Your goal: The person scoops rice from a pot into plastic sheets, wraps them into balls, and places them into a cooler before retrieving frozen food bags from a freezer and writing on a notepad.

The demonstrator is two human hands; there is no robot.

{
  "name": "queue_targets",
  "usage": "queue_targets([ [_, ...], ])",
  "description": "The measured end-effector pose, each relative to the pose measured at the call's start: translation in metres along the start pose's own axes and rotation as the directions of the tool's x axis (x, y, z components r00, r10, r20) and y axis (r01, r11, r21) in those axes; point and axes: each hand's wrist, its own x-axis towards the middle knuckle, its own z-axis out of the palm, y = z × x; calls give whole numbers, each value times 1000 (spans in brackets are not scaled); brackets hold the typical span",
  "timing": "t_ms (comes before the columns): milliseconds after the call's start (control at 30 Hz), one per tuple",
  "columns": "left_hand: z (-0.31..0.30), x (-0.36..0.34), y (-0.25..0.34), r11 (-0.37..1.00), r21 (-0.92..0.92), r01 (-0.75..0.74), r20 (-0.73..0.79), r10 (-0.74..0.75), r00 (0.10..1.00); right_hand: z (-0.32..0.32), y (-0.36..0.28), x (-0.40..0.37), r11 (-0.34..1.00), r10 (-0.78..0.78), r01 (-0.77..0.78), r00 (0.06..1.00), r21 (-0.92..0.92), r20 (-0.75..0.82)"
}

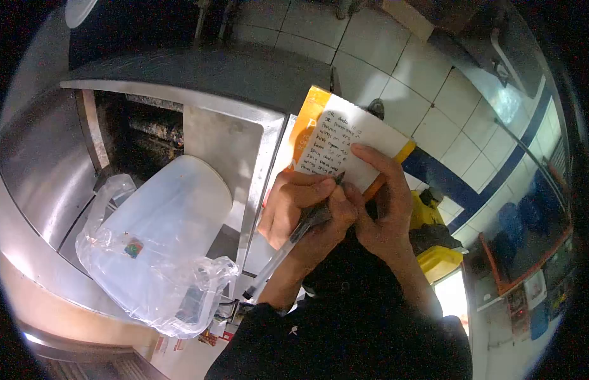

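While the person stands at the right edge of a stainless-steel counter [41, 164], both hands meet in front of the chest over a small notepad [345, 142].

Left hand [304, 206]: fingers [335, 209] curled tight round a clear-barrelled pen [275, 259]. The tip rests at the pad's lower edge, just under the last handwritten line. The barrel slopes back toward the dark sleeve [345, 335], an angle that probably keeps the written lines uncovered.

Right hand [380, 209]: closed on the notepad. One digit [370, 158] lies flat across the white page, and the others are hidden behind the pad. This grip appears to supply the backing a table would give, since the pad rests on no surface. An orange cover or border shows along the pad's far edges.

Counter: a translucent plastic jug [174, 215] lies on its side, wrapped in a thin clear carrier bag [206, 278]. It is well apart from both hands and lies toward the near edge of the steel. A steel plate [218, 145] stands upright behind it.

Surroundings: white floor tiles [433, 82] with a blue stripe [471, 190] run beyond the pad. A yellow object [437, 259] sits low beside the right forearm, and what it is cannot be made out.
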Motion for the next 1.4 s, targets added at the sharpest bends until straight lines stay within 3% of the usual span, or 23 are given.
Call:
queue_targets([
  [67, 2, 2, -1, 1000, -13, -8, -21, 7, 1000, -3, -3, 2, 994, -77, 78, 997, -82, 16],
  [167, 9, 2, -7, 996, -22, -87, -84, 85, 993, -4, -5, 1, 998, 50, -49, 997, -30, 58],
  [233, 12, 1, -6, 997, -40, -66, -95, 62, 994, -2, 1, 1, 996, 24, -26, 999, 80, 21],
  [367, 14, -1, -8, 996, -42, -80, -138, 74, 988, -3, 1, 4, 999, -13, 12, 1000, 29, 22],
  [467, 16, -5, -9, 999, -43, -26, -158, 19, 987, -2, -2, 2, 976, 166, -169, 986, 134, 36],
  [567, 10, -1, -10, 997, -2, -78, -76, 77, 994, -2, 4, 6, 999, -8, 7, 1000, 48, 10],
  [667, 13, -2, -10, 998, 18, -61, -106, 63, 992, -2, 4, 6, 999, -39, 39, 999, 34, 0],
  [767, 15, -2, -3, 1000, 15, 15, -119, -13, 993, -3, 0, 3, 991, 95, -99, 995, 92, 41],
  [867, 15, 1, -7, 997, 34, -68, -111, 72, 991, -2, 0, 5, 993, 95, -96, 995, 73, 27],
  [967, 15, 1, -5, 997, 42, -59, -111, 64, 992, -1, 5, 6, 997, -19, 19, 1000, 81, -1],
  [1100, 16, 1, -5, 998, 15, -57, -123, 59, 991, -3, -3, 4, 992, 77, -80, 997, 101, 29],
  [1167, 16, -1, -6, 999, -7, -40, -131, 39, 991, -3, -1, 5, 992, 85, -87, 996, 89, 33],
  [1267, 15, -1, -9, 997, 25, -67, -131, 70, 989, -2, 4, 7, 998, -29, 29, 1000, 54, 5],
  [1400, 12, 1, -8, 992, 91, -89, -99, 98, 990, -3, 0, 5, 998, 40, -42, 999, 53, 24],
])
